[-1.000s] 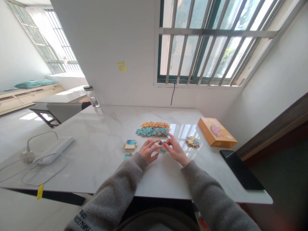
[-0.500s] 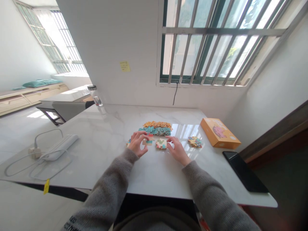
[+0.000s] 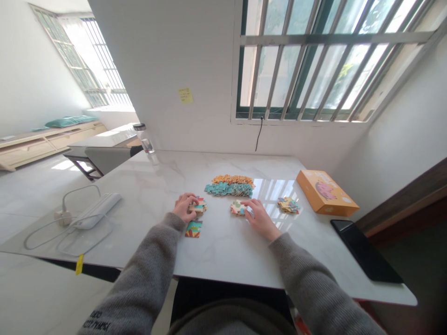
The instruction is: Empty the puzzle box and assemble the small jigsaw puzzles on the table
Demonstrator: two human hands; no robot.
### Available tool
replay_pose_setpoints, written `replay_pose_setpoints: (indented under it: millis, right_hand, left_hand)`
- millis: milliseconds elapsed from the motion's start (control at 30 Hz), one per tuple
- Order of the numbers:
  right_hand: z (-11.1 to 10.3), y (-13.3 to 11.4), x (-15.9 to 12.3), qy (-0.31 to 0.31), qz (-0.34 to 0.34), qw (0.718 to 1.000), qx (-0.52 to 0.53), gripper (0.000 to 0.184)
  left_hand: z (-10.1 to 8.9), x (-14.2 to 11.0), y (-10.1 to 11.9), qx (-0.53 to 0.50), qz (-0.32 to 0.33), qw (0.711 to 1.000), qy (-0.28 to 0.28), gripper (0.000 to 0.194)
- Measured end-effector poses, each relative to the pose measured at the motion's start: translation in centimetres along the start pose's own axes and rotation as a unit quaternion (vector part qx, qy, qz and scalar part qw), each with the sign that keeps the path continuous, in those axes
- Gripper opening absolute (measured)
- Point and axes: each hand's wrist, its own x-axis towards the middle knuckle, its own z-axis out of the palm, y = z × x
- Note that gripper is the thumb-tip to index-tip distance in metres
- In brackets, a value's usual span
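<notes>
My left hand (image 3: 184, 207) is closed on a puzzle piece (image 3: 198, 208) at the left pile, its fingers curled over the pile's left side. Just below that pile lies a flat green, yellow and red puzzle piece (image 3: 193, 229). At the middle pile of cream, green and red puzzle pieces (image 3: 237, 208), my right hand (image 3: 260, 217) has thumb and forefinger bent against the right edge. Its fingertips partly cover that edge. Behind the hands spread a row of teal puzzle pieces (image 3: 228, 189) and a row of orange ones (image 3: 233, 179).
To the right sit another puzzle pile (image 3: 288, 205), an orange box (image 3: 326, 193) and a black tablet-like slab (image 3: 365, 251). A white power strip (image 3: 98, 211) with looping cables lies on the left of the marble-look table (image 3: 223, 256). A bottle (image 3: 145, 139) stands at the far left edge.
My left hand has moved left with the puzzle piece, from beside the middle pile to the left pile. The flat piece below is now uncovered. My right hand stays at the middle pile.
</notes>
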Motion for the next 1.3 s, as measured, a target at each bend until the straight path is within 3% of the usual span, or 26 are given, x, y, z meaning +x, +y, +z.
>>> replay_pose_setpoints:
  millis: [367,500,600,667,833,1000,1133,1300]
  right_hand:
    - [0.8,1.7,-0.3,-0.044,-0.018,0.997,-0.057,0.024]
    - [0.6,1.6,-0.2,-0.035,-0.003,0.998,-0.056,0.023]
    - [0.3,1.0,0.1,-0.008,0.003,0.999,-0.046,0.027]
    - [0.1,0.5,0.2,0.005,0.000,1.000,-0.030,0.029]
    - [-0.1,-0.5,0.0,0.005,-0.033,0.999,0.014,0.042]
    - [-0.2,-0.9,-0.2,-0.017,-0.051,0.998,0.030,0.046]
    - [-0.3,-1.6,-0.2,-0.029,-0.061,0.997,0.042,0.048]
    - [-0.1,-2.2,-0.2,-0.053,0.021,0.989,0.137,0.044]
  left_hand:
    - [0.1,-0.3,0.1,-0.011,-0.011,1.000,-0.006,0.029]
    - [-0.3,-0.1,1.7,-0.053,0.038,0.996,0.064,0.025]
    - [0.1,0.3,4.2,-0.078,0.090,0.988,0.100,0.019]
    - [0.7,0.6,6.3,-0.077,0.123,0.985,0.091,0.022]
    - [2.7,2.1,10.2,-0.060,0.186,0.981,0.020,0.053]
    - [4.5,2.5,10.1,-0.093,0.211,0.973,0.011,0.041]
    - [4.7,2.0,9.7,-0.110,0.208,0.972,0.026,0.037]
    - [4.0,1.4,10.8,-0.134,0.217,0.967,0.022,0.037]
